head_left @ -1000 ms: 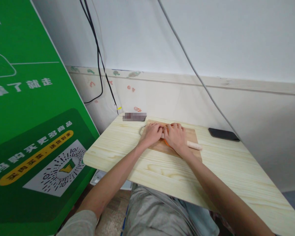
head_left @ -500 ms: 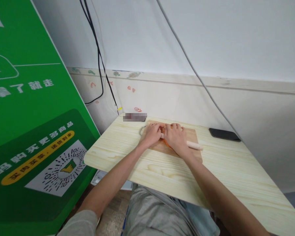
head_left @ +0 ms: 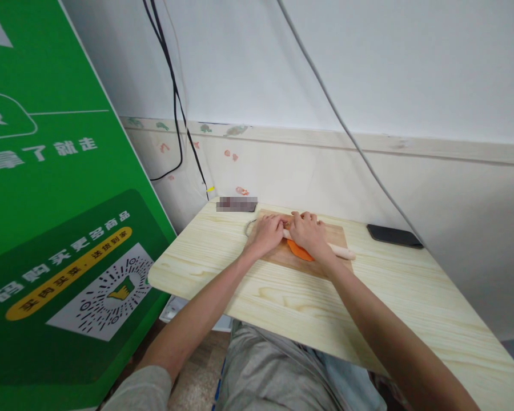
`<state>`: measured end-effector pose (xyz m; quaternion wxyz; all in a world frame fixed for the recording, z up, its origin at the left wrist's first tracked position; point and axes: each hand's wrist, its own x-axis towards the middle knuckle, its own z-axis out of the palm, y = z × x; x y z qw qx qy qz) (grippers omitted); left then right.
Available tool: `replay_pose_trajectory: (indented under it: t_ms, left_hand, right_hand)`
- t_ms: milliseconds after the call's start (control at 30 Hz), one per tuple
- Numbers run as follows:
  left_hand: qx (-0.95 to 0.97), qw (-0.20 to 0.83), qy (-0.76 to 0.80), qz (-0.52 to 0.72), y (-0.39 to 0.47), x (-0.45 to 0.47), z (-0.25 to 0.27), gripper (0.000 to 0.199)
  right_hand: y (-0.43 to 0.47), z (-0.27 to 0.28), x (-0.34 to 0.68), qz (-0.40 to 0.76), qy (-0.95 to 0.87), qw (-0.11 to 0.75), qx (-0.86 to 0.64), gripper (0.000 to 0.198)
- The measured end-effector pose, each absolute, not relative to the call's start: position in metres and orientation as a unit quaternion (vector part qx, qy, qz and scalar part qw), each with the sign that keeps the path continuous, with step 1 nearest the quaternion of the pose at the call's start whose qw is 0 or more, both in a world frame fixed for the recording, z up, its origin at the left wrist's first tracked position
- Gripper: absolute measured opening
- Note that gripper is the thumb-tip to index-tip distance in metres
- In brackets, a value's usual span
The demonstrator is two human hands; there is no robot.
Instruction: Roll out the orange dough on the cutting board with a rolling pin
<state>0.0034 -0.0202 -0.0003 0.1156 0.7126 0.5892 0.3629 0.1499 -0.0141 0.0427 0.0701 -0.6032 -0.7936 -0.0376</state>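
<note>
A pale wooden rolling pin (head_left: 343,252) lies slantwise over a flat orange sheet (head_left: 300,251) that looks like dough or clay. Beneath both is a wooden cutting board (head_left: 335,234), with a metal loop at its left end. My left hand (head_left: 269,233) rests over the pin's left part, fingers bent round it. Further right, my right hand (head_left: 308,231) presses on the pin with its fingers curled over the far side. One end of the pin sticks out to the right of that hand. Much of the orange sheet is hidden by my hands and the pin.
The board lies on a light wood table (head_left: 278,297) against the wall. A black phone (head_left: 394,236) is at the right, and a blurred-out flat object (head_left: 237,204) at the back left. A green sign (head_left: 68,188) stands left; cables (head_left: 165,57) hang down the wall.
My right hand has shifted slightly away from me over the pin. More of the orange sheet shows on the near side. My left hand stays at about the same place.
</note>
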Motion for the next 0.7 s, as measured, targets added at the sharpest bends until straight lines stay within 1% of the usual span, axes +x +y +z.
replay_pose_trajectory:
  t_ms: [267, 400, 700]
  left_hand:
    - [0.715, 0.120, 0.582, 0.368, -0.020, 0.002, -0.003, 0.039]
    - [0.714, 0.114, 0.584, 0.369, -0.019, 0.003, -0.005, 0.038]
    - [0.718, 0.098, 0.589, 0.357, -0.017, 0.003, -0.005, 0.034]
  right_hand:
    - [-0.046, 0.028, 0.146, -0.110, -0.799, 0.134, -0.576, 0.045]
    - [-0.046, 0.030, 0.146, -0.103, -0.801, 0.121, -0.576, 0.043]
    - [-0.010, 0.040, 0.148, -0.054, -0.792, 0.085, -0.603, 0.046]
